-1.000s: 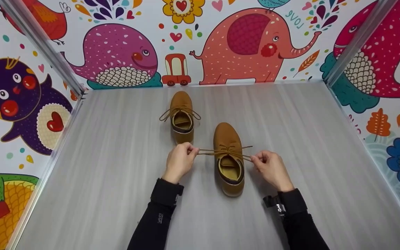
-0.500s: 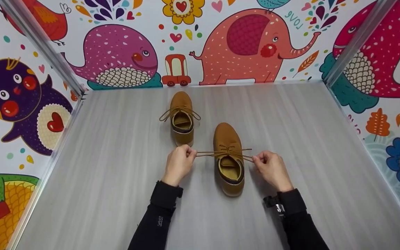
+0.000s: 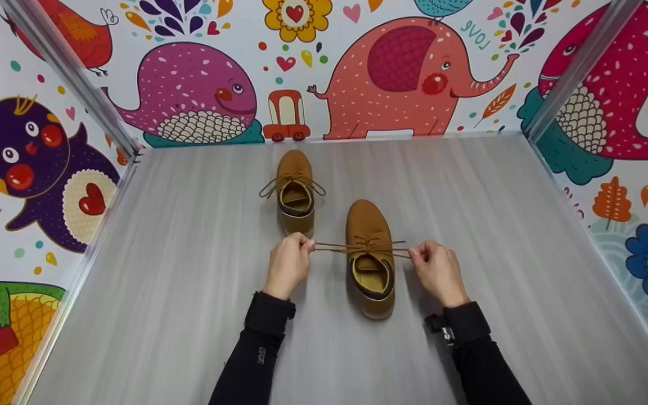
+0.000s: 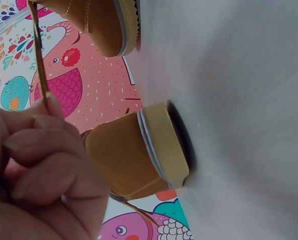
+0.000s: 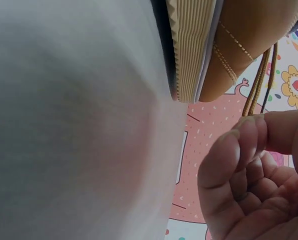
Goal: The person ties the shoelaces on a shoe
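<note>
A tan lace-up shoe (image 3: 368,216) stands upright on the grey floor between the two hands, toe pointing away. Its brown shoelace (image 3: 332,246) is stretched out to both sides over the tongue, with a knot at the middle. The left hand (image 3: 288,263) pinches lace strands at the shoe's left, between thumb and fingertips. On the other side, the right hand (image 3: 439,271) pinches more strands (image 5: 259,82), seen close up in the right wrist view. One short lace end sticks out free toward the right. Exactly how the strands lie inside each pinch is hidden.
A matching shoe (image 3: 295,163) stands farther off to the left, its lace tied in a bow, just beyond the left hand. Printed cartoon panels (image 3: 394,62) wall the floor (image 3: 189,281) at the back and sides, joined by metal corner posts (image 3: 588,67).
The left hand has drawn slightly leftward, and the right hand has shifted slightly outward and up. The free lace end at the right has become a little shorter. Both shoes stay put.
</note>
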Demonstrator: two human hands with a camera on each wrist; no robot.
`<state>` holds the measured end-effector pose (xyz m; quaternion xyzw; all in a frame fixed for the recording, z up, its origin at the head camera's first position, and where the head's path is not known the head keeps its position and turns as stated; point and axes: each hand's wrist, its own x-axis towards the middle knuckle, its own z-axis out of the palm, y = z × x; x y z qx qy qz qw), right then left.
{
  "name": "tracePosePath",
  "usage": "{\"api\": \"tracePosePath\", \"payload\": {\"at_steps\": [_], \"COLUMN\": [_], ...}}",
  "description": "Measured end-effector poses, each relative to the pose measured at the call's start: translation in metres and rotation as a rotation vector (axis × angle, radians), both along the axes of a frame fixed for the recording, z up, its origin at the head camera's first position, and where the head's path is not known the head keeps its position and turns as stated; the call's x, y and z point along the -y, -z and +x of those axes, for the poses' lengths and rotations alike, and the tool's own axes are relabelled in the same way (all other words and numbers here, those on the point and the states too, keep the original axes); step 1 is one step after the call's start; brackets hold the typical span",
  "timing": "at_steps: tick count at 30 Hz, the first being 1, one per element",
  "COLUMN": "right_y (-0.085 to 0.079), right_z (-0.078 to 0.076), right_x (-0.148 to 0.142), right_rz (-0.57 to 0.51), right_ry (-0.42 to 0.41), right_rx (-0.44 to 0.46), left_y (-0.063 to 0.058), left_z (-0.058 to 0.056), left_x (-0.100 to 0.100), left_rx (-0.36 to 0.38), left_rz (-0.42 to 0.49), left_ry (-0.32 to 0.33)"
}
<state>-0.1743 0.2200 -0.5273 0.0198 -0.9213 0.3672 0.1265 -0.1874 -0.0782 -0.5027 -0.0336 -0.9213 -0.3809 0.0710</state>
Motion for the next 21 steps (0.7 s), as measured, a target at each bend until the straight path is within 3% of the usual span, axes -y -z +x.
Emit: {"api": "tracePosePath", "payload": {"at_steps": [11, 21], "right_y": [-0.001, 0.008], "right_z": [-0.006, -0.005], "right_x": [0.002, -0.003], "right_rz": [0.02, -0.093], "right_ry": [0.014, 0.017], "right_rx": [-0.058, -0.043], "left_y": [0.001, 0.016], "left_z": [-0.01, -0.013], "left_x": [-0.001, -0.013], "left_rx": [0.064, 0.07], "left_rz": [0.008, -0.041], "left_ry": [-0.052, -0.009]}}
